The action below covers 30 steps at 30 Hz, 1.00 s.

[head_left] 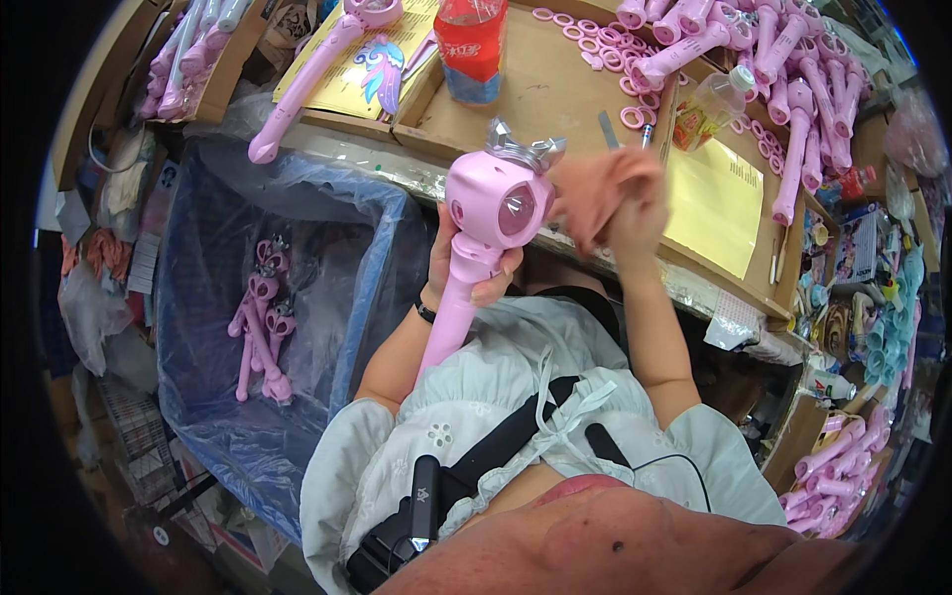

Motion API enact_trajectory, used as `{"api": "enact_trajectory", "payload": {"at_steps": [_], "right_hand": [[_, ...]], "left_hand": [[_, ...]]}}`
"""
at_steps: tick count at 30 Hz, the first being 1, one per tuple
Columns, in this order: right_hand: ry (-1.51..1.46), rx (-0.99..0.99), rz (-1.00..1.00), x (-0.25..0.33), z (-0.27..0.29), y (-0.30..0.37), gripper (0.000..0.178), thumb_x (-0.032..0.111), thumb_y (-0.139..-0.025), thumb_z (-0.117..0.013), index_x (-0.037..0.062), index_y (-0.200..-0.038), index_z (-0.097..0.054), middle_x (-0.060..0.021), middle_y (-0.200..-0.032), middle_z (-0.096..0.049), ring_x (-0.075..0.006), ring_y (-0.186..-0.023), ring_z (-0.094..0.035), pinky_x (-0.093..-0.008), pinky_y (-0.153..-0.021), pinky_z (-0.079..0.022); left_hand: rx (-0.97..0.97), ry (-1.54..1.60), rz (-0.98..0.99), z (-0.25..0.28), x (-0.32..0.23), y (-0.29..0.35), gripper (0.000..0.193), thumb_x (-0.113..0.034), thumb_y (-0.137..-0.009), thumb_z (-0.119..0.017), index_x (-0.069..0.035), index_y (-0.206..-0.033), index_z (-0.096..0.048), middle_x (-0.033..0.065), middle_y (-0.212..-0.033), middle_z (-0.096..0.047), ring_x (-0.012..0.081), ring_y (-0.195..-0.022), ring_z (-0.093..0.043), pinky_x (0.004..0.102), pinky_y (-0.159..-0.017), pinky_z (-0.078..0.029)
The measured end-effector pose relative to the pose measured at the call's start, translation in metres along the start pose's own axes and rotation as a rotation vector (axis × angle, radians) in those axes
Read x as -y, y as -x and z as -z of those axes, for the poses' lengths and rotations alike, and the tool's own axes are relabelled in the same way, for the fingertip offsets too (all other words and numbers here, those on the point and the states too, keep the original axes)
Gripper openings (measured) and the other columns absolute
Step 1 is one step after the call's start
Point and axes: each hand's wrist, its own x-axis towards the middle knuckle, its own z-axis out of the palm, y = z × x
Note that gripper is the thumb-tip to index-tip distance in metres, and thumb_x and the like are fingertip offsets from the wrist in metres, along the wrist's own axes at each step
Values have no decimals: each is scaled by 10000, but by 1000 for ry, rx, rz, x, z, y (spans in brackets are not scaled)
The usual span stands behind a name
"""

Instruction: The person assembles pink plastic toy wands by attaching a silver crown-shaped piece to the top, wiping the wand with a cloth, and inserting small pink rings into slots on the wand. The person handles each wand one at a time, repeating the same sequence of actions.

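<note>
My left hand (441, 260) is wrapped round the neck of a pink toy wand (495, 198), which stands nearly upright in front of my body. The wand has a bulbous head with a round clear window, and a shiny silver crown (523, 151) tops it. My right hand (640, 226), smeared by motion, is closed on a salmon-coloured cloth (605, 193) just right of the wand's head. Whether the cloth touches the wand, I cannot tell.
Left of me, a blue-plastic-lined bin (337, 258) holds several crowned wands (263, 327). The bench ahead carries a red bottle (471, 50), pink rings (605, 45), a yellow sheet (716, 208) and a heap of pink wands (783, 45). More pink parts (838, 476) lie at lower right.
</note>
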Motion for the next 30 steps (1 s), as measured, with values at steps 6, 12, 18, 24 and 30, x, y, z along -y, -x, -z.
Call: {"api": "enact_trajectory", "payload": {"at_steps": [6,12,18,24,30], "right_hand": [[684,-63,166,5,11,-68,437,44,-888,-531,26,-1303,-394,-191,-1310,-375,-309,-1224,-391,-363,-992,-359],[750,-2,133,28,42,15,321,13,-760,-660,40,-1072,-590,-154,-1118,-566,-304,-1085,-522,-347,-727,-497],[949,345,-12,32,72,94,268,90,-709,-726,54,-961,-642,-82,-888,-615,-263,-827,-593,-370,-760,-470],[1022,382,48,20,98,111,333,132,-675,-755,77,-985,-644,-55,-936,-593,-239,-904,-568,-394,-836,-434],[660,311,54,25,101,91,266,-81,-717,-660,36,-947,-601,-91,-887,-602,-215,-738,-625,-293,-609,-486]], "left_hand": [[72,102,21,10,4,0,845,-735,-831,-372,-59,-1337,-346,190,-954,-523,186,-500,-533,262,-357,-381],[62,133,49,18,-4,1,841,-725,-836,-383,-72,-1363,-322,173,-954,-513,174,-494,-510,257,-368,-382],[75,215,89,19,-5,-9,806,-693,-855,-392,-72,-1363,-326,177,-965,-499,187,-520,-515,263,-372,-396],[-249,-417,8,-4,-14,-10,681,-611,-909,-378,-21,-1242,-439,176,-909,-591,188,-560,-581,263,-429,-454],[-451,-839,-46,-23,-12,-13,626,-575,-899,-453,3,-1134,-496,132,-860,-607,160,-541,-576,254,-453,-463]]}}
